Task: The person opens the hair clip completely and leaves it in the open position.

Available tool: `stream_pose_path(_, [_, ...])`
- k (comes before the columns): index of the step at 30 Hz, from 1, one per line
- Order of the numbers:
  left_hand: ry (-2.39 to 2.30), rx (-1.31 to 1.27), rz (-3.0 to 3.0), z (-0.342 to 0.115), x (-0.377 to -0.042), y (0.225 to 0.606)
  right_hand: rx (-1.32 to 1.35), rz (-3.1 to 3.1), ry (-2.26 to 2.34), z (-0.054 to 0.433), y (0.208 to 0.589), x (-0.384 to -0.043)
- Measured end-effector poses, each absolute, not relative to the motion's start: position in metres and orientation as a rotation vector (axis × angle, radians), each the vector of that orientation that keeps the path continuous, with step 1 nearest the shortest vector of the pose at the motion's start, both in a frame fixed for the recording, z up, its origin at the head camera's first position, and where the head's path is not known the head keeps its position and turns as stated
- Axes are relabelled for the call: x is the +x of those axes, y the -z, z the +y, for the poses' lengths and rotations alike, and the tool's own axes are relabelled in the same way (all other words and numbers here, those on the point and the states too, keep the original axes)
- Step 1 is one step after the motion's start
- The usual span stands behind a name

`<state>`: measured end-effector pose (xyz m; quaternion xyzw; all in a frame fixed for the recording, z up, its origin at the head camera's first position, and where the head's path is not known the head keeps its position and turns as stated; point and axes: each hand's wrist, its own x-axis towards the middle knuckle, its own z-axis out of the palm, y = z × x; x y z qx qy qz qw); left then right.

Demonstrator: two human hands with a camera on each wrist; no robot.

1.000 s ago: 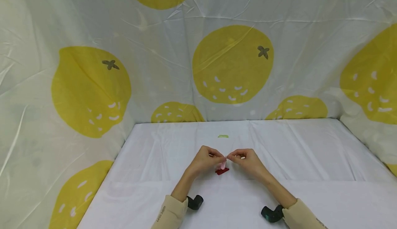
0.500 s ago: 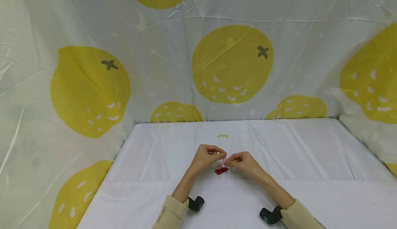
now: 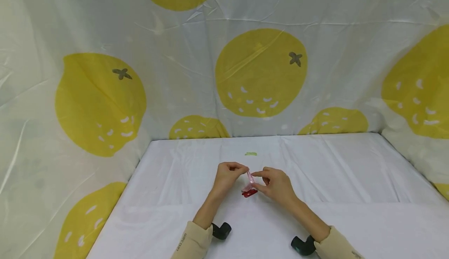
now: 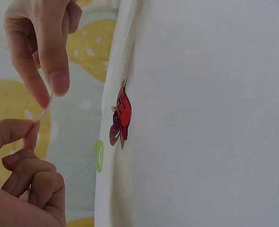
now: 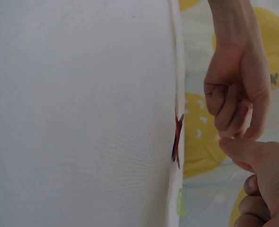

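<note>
The left hand [image 3: 225, 176] is grasping the upper end of a pink strip [image 3: 250, 176], pinched between thumb and forefinger, its other fingers curled in. The right hand [image 3: 279, 183] is at the other side of the strip, thumb and forefinger bent towards it and apart in the head view (I cannot tell whether they grip it or merely touch). The strip slants down between the two hands above the middle of the white-covered counter [image 3: 350, 169], broadening at its lower end. Directly beneath, a red piece [image 3: 249, 193] lies on the counter; the left wrist view shows dark lines on it and darker lobes at its side. Whether strip and red piece are joined is unclear. Farther back lies a small green teardrop-shaped piece [image 3: 250, 153], well apart from both hands. Behind the counter hangs a pale curtain [image 3: 182, 71] printed with big yellow lemons.
</note>
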<state>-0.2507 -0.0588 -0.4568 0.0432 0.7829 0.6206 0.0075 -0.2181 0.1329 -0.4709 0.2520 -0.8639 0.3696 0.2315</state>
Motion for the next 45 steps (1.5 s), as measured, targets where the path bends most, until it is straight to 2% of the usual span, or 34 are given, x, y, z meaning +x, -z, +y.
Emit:
stream_pose_path(5, [-1.922, 0.095, 2.454, -0.064, -0.254, 0.458, 0.742, -2.251, -0.959, 0.133, 0.475, -0.221])
stream_pose_path(9, [-1.868, 0.158, 2.433, -0.069, -0.256, 0.458, 0.708, -2.235, -1.193, 0.138, 0.475, -0.224])
stream_pose_path(15, [-1.823, 0.318, 2.468, -0.071, -0.256, 0.459, 0.499, -2.358, -1.612, 0.150, 0.477, -0.229])
stream_pose_path(19, [-1.826, 0.371, 2.505, -0.071, -0.257, 0.459, 0.478, -2.359, -1.738, 0.154, 0.481, -0.232])
stream_pose_path(45, [-1.646, 0.935, 2.815, -0.064, -0.253, 0.458, 0.458, -2.153, -1.608, 0.147, 0.480, -0.228])
